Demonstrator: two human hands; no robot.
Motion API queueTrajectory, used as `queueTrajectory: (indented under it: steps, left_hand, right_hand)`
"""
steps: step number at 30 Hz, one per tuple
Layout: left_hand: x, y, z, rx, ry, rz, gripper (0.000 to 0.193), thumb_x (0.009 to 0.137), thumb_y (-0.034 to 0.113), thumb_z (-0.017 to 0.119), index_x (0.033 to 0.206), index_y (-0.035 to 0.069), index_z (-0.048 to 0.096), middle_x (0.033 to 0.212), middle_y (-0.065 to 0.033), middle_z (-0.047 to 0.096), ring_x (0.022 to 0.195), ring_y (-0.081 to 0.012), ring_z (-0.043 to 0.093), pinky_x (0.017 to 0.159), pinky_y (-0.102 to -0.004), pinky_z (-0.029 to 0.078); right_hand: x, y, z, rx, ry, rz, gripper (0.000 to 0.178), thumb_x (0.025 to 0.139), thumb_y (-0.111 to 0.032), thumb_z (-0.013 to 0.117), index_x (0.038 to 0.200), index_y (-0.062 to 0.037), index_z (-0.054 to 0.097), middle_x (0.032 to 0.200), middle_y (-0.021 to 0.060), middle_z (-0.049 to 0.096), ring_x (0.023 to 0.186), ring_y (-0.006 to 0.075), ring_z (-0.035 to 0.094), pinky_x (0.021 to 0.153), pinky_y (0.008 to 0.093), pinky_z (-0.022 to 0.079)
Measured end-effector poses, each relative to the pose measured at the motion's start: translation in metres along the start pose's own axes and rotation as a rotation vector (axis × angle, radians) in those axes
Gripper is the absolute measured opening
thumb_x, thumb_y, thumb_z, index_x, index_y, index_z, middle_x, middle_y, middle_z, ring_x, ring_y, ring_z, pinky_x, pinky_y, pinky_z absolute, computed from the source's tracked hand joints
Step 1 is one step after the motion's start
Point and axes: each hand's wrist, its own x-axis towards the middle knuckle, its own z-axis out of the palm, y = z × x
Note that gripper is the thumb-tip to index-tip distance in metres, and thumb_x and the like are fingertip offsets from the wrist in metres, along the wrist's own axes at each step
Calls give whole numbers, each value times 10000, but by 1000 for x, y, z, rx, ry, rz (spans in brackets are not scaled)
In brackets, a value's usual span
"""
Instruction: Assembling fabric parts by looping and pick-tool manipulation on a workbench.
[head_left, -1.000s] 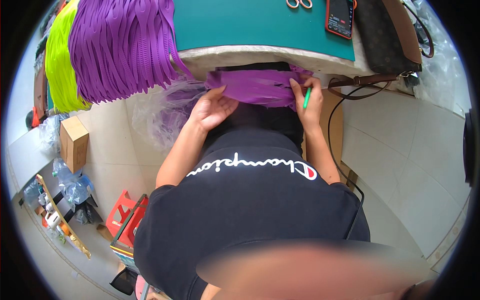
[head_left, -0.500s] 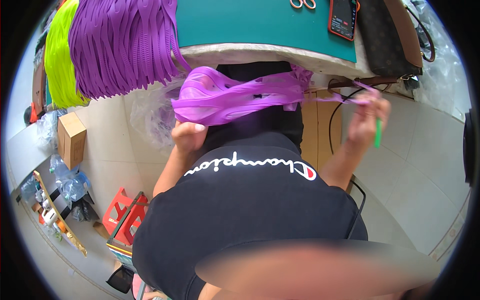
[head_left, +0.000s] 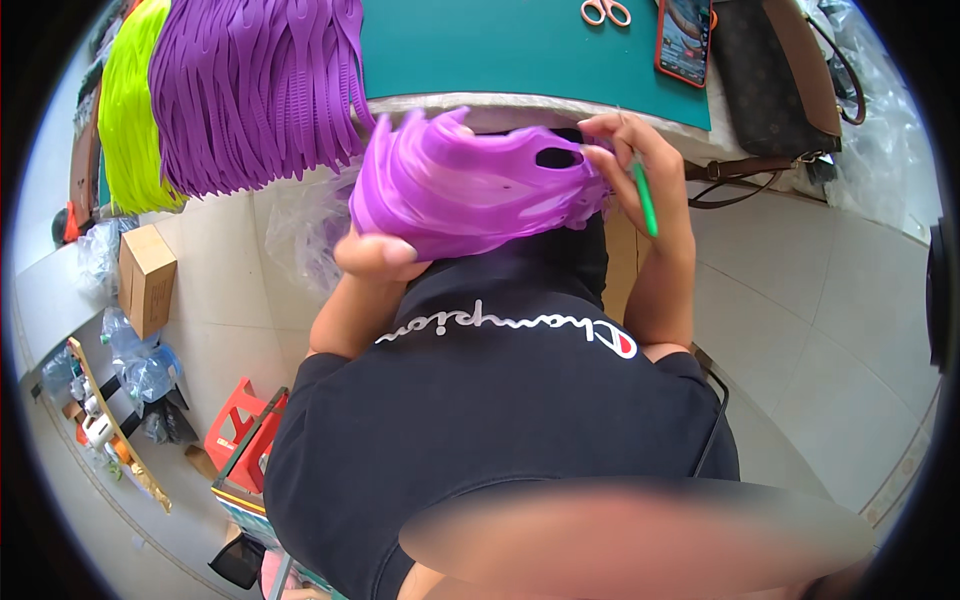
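One purple rubbery bundle [head_left: 470, 200] hangs near side of the green mat [head_left: 480, 50] — left hand [head_left: 372, 256] clamps its left end, right hand [head_left: 648, 165] grips a green stick [head_left: 644, 200] — perhaps pinching the right end.

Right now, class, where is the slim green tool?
In the head view, the slim green tool is right of centre, held in the right hand, just right of the purple bundle.

Passage over green mat [head_left: 490, 50] between purple pile [head_left: 255, 90] and scissors [head_left: 594, 18]; held purple straps [head_left: 460, 195] obstruct near side, phone [head_left: 684, 42] farther right.
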Motion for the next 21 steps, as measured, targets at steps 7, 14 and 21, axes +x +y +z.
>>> queueTrajectory:
  steps: [7, 14, 21]
  left_hand:
    - [3, -16, -26, -682, 171, -147, 683, 906, 409, 536, 1425, 15, 329, 1423, -205, 413, 1317, -355, 406, 1100, -527, 308]
    - [-6, -39, -25, -736, 378, -366, 572, 933, 261, 603, 1401, 31, 368, 1405, -163, 453, 1315, -288, 420, 1127, -497, 290]
    - [4, -26, -13, -278, 330, -406, 535, 1024, 393, 344, 1390, 3, 365, 1396, -162, 456, 1307, -276, 430, 1092, -479, 337]
  right_hand:
    - [23, 9, 29, 325, -279, -148, 322, 858, -3, 642, 776, -88, 342, 1063, 147, 624, 960, 170, 571, 881, 293, 453]
    - [27, 1, 39, 397, -141, -126, 368, 836, 26, 671, 740, -81, 332, 816, 71, 571, 743, 108, 528, 649, 237, 448]
    - [19, 9, 40, 341, -54, -243, 347, 855, -3, 668, 771, -80, 340, 1015, 169, 611, 801, 142, 603, 715, 266, 497]
